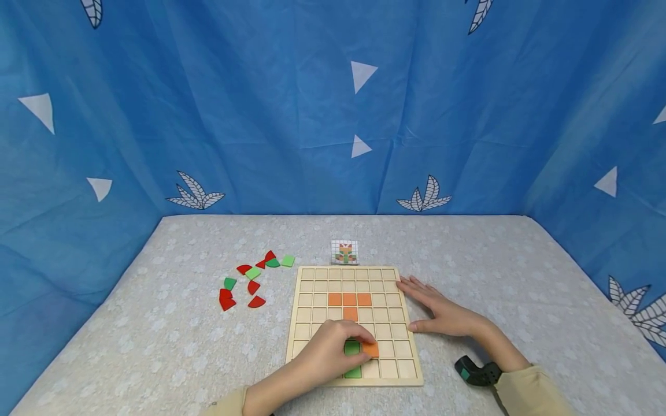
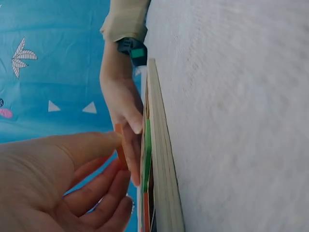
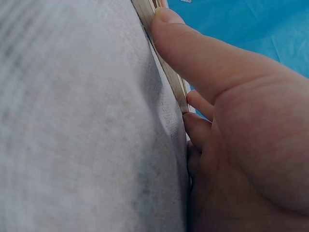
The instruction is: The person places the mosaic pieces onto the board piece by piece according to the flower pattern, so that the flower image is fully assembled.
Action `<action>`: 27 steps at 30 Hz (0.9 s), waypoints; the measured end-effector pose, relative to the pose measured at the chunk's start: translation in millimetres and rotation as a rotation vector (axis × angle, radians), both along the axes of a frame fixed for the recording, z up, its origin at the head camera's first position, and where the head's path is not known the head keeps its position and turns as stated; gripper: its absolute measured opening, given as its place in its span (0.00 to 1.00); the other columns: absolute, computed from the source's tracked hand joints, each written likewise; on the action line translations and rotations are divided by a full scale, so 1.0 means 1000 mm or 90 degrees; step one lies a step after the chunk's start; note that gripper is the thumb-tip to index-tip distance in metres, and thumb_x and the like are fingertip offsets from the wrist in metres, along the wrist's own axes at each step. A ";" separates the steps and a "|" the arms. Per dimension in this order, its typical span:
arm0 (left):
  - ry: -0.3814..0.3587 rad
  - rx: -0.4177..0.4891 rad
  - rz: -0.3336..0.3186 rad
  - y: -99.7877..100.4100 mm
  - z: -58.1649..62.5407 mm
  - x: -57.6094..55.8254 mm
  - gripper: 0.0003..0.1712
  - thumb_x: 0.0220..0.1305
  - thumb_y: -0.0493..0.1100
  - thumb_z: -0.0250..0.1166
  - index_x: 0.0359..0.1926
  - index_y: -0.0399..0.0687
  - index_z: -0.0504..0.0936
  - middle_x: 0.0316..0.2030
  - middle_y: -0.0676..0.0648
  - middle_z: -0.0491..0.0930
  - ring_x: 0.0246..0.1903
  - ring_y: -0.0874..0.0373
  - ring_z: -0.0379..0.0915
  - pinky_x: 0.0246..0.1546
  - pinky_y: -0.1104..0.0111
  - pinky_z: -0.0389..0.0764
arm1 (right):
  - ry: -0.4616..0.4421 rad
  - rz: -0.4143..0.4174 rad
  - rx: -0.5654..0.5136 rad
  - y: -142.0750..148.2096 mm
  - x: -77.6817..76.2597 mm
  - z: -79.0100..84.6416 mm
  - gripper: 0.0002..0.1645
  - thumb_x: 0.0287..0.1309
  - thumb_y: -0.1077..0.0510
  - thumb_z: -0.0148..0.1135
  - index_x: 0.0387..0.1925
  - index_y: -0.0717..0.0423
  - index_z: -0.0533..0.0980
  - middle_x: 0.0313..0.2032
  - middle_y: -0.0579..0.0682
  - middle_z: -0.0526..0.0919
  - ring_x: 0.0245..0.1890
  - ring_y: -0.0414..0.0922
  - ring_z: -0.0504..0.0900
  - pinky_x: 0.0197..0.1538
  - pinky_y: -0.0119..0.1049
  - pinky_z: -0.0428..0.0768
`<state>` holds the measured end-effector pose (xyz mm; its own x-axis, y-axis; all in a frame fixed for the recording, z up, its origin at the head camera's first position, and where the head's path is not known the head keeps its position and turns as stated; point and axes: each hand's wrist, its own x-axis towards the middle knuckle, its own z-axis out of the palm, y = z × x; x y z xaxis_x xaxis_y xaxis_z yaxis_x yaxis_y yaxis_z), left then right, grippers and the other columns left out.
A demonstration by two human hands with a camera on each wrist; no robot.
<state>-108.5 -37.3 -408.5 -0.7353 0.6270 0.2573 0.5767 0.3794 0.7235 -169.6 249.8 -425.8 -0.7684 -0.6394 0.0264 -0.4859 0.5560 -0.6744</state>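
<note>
An orange tile (image 1: 370, 350) is held just above the lower part of the gridded board (image 1: 385, 331), beside the green pieces (image 1: 352, 371). The left hand (image 1: 332, 350) is closed to a pinch, thumb against fingers, with the tile between. The right hand (image 1: 443, 312) lies spread at the board's right edge, grasping nothing. Four orange tiles (image 1: 350, 299) sit higher in the grid; the pattern card (image 1: 344, 252) stands beyond. Step in hand, as judged: placement; the next move calls for squaring the tile to a cell before release.

left sleeve (image 1: 227, 404): beige | right sleeve (image 1: 536, 393): beige | right wristband (image 1: 480, 375): black, green square (image 1: 465, 374)
</note>
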 end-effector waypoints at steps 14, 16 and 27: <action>0.113 -0.098 0.028 0.003 -0.005 -0.001 0.09 0.53 0.38 0.71 0.37 0.50 0.85 0.36 0.61 0.80 0.41 0.68 0.73 0.43 0.75 0.73 | -0.001 -0.009 0.001 0.000 0.001 -0.001 0.50 0.55 0.46 0.65 0.71 0.58 0.52 0.70 0.60 0.47 0.68 0.61 0.40 0.61 0.64 0.38; 0.121 -0.107 0.026 0.003 -0.005 -0.001 0.08 0.53 0.39 0.71 0.36 0.50 0.85 0.36 0.61 0.80 0.40 0.68 0.73 0.43 0.75 0.73 | 0.000 -0.008 -0.001 0.000 0.001 -0.001 0.50 0.55 0.46 0.65 0.71 0.57 0.52 0.70 0.60 0.47 0.68 0.61 0.40 0.61 0.64 0.38; 0.153 -0.114 0.018 0.006 -0.007 -0.001 0.07 0.53 0.40 0.71 0.35 0.51 0.85 0.35 0.60 0.80 0.39 0.69 0.73 0.42 0.74 0.73 | -0.002 0.000 -0.002 0.000 0.000 0.000 0.50 0.56 0.47 0.65 0.71 0.58 0.51 0.70 0.59 0.46 0.69 0.60 0.39 0.62 0.64 0.38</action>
